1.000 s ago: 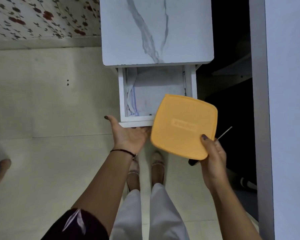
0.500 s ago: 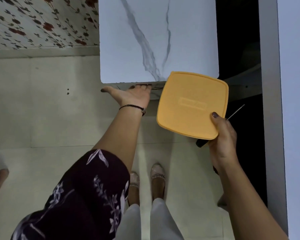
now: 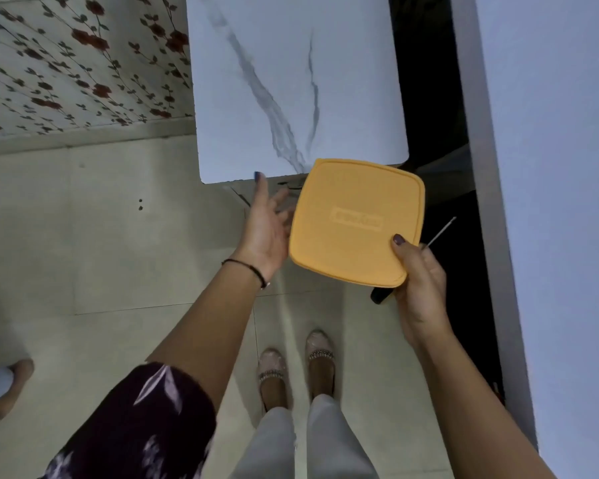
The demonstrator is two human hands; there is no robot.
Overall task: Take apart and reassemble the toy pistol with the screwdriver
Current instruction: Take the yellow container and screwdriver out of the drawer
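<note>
On the head camera I saw the right hand (image 3: 419,288) gripping a square orange plastic lidded box (image 3: 353,219) at the near right corner of the white marble-patterned table top (image 3: 291,81). Its thumb was pressed on the lid and its fingers were hidden beneath. 1 black-handled screwdriver (image 3: 379,296) was clamped under the box in that same hand, its thin metal shaft pointing out to the right of the table. The left hand (image 3: 267,223) hung open with spread fingers, holding nothing, at the table's near edge just beside the box.
</note>
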